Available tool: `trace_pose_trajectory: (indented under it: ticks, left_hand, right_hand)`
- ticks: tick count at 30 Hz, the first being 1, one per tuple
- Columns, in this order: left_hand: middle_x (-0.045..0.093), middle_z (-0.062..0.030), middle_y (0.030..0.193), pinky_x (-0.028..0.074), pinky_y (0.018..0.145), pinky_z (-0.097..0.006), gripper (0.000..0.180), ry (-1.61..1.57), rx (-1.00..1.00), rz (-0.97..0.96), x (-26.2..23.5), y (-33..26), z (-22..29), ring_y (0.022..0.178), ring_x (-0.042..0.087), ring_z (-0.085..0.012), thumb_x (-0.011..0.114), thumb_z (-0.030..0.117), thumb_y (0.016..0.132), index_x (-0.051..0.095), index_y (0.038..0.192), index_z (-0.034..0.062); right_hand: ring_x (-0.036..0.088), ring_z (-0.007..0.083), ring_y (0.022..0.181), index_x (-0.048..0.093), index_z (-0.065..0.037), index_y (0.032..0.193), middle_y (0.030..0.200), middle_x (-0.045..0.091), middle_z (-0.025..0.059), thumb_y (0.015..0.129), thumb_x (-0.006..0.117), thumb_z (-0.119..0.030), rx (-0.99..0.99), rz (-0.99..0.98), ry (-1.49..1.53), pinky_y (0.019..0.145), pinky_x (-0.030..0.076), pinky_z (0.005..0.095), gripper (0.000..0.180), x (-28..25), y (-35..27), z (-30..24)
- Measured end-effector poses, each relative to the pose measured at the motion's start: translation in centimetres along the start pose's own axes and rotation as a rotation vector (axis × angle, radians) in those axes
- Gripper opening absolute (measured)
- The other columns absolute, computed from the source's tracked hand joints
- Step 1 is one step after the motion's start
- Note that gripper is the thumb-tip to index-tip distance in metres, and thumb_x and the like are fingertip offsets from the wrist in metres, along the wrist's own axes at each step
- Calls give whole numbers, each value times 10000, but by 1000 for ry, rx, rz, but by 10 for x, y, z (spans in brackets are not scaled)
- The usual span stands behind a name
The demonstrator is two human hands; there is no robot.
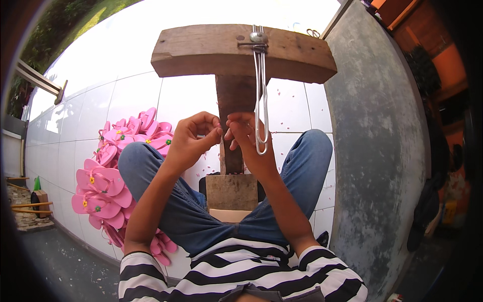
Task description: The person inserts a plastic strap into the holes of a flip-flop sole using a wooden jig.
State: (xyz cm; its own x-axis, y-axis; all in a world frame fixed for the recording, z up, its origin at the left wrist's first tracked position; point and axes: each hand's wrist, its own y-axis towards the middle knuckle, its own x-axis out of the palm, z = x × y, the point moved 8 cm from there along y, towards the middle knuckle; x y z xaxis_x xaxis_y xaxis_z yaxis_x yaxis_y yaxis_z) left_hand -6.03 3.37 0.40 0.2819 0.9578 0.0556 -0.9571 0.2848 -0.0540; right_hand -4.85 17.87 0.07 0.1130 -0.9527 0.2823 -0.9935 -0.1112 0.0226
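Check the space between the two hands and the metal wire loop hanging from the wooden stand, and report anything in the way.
Nothing visible blocks it. The metal wire loop hangs from the wooden crossbar right in front of the right hand. The left hand meets it fingertip to fingertip, pinching something too small to identify. The pink sandals lie well to the left.

**What the view keeps back**

Whatever the left hand (193, 138) and right hand (246, 133) pinch between their fingertips is too small to tell. The left thigh hides part of the pink sandal pile (108, 176). The wooden post (232, 126) vanishes behind the hands.
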Motion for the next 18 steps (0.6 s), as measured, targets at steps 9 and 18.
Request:
trace_pose_trajectory:
  ticks: [9,18]
  left_hand:
    - [564,62,711,286,496,-161,128,-234,-288,-248,13,-18,-5,594,431,16,684,142,943,625,967,30]
    - [524,87,672,325,528,-185,82,7,-182,-248,5,-26,-4,595,440,14,700,79,894,633,910,35]
  right_hand:
    - [689,212,964,731,-102,1076,1125,675,50,829,774,-90,-438,-298,-561,792,573,327,251,10,-10,-33]
    - [666,213,895,669,-55,983,1016,647,66,848,752,-98,-509,-420,-664,742,549,339,164,19,-14,-37]
